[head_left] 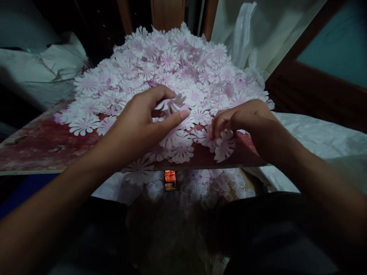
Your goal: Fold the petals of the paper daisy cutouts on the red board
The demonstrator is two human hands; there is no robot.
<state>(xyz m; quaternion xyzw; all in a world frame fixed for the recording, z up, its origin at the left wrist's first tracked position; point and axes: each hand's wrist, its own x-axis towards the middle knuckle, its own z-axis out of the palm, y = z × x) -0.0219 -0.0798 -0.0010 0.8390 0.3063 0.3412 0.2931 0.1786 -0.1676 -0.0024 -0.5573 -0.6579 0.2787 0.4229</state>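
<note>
beneath left hand (137,126), right hand (243,128), paper flowers (183,65) cover a board (37,149)

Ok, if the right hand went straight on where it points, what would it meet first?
Probably the flat, pale pink daisy-shaped cutout just under the right hand, though depth is unclear.

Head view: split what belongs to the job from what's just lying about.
Job: left hand, pinching a flower cutout; right hand, on another cutout; heap of pink-white flower cutouts.

Lying about: red-stained board; white plastic bag; white sheet.
</note>
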